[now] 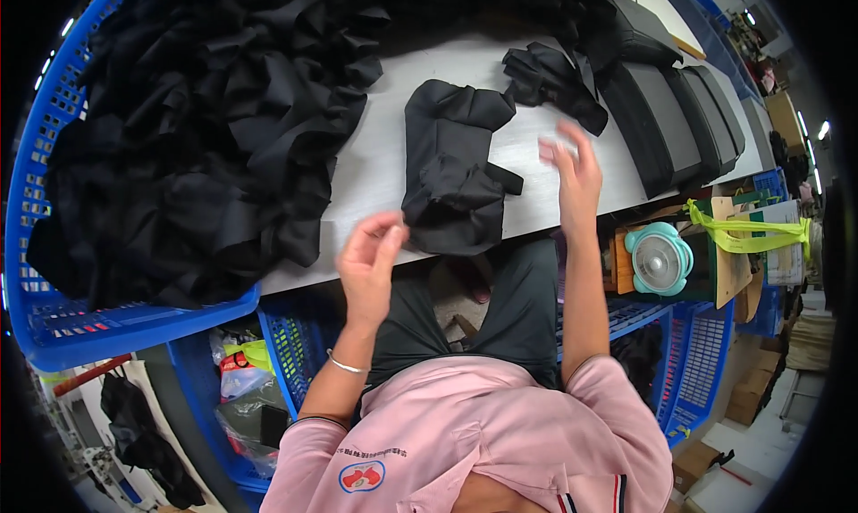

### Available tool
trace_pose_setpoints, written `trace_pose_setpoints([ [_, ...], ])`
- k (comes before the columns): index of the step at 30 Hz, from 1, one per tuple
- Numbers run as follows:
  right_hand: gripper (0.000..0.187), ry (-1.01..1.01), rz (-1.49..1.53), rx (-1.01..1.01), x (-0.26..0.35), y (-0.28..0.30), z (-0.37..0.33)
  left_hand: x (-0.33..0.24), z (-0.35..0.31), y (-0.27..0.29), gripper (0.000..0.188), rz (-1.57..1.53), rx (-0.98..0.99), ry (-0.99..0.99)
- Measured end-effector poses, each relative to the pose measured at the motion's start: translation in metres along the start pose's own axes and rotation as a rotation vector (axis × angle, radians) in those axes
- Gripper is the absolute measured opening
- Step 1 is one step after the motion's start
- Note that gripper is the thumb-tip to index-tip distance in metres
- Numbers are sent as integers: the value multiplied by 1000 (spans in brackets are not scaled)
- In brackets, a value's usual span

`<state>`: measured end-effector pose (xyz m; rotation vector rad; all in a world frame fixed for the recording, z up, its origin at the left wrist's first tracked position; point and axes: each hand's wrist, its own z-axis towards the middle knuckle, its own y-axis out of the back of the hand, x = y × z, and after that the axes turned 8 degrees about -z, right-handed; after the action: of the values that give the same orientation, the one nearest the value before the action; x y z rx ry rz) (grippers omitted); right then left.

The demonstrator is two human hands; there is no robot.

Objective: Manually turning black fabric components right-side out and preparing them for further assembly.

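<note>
Overhead, the head view looks down on a grey worktable (375, 169) where a folded black fabric piece (451, 178) lies near the front edge, between the two hands. The left hand (368, 261) hovers at the table's edge just left of that piece, fingers loosely curled toward the thumb, holding nothing. The right hand (572, 175) is raised just right of the piece, blurred, fingers spread and empty; the hands are well apart. A smaller crumpled black piece (547, 79) rests farther back on the table. To the left, a blue plastic basket (54, 316) is heaped with black fabric (197, 129). On the right, dark padded blocks (675, 124) stand in a row. Below the table's right end sits a teal round fan (659, 258) beside yellow-green straps (746, 236).
</note>
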<state>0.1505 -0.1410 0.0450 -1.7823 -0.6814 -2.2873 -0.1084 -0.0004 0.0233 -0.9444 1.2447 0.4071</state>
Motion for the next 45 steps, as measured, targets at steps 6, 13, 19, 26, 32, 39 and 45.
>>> trace_pose_setpoints([
  [6, 38, -347, 221, 250, -41, -16, -96, 21, 72, -18, 39, -157, 244, 359],
  [13, 45, -576, 802, 314, -48, -16, -92, 36, 89, -31, 41, -360, 399, 663],
  [19, 49, -517, 1112, 366, -36, 15, -86, 56, 88, -50, 36, -506, 486, 857],
  [26, 38, -516, 839, 308, -38, 30, -61, 66, 90, -77, 34, -705, 540, 1037],
  [32, 47, -429, 917, 333, -40, 43, -57, 61, 89, -90, 36, -615, 653, 950],
  [39, 56, -212, 89, 152, -5, 19, -68, 62, 81, -100, 22, 160, 412, 201],
  [45, 26, 129, -386, -411, -20, 1, -60, 70, 91, -86, 18, 279, 139, -162],
])
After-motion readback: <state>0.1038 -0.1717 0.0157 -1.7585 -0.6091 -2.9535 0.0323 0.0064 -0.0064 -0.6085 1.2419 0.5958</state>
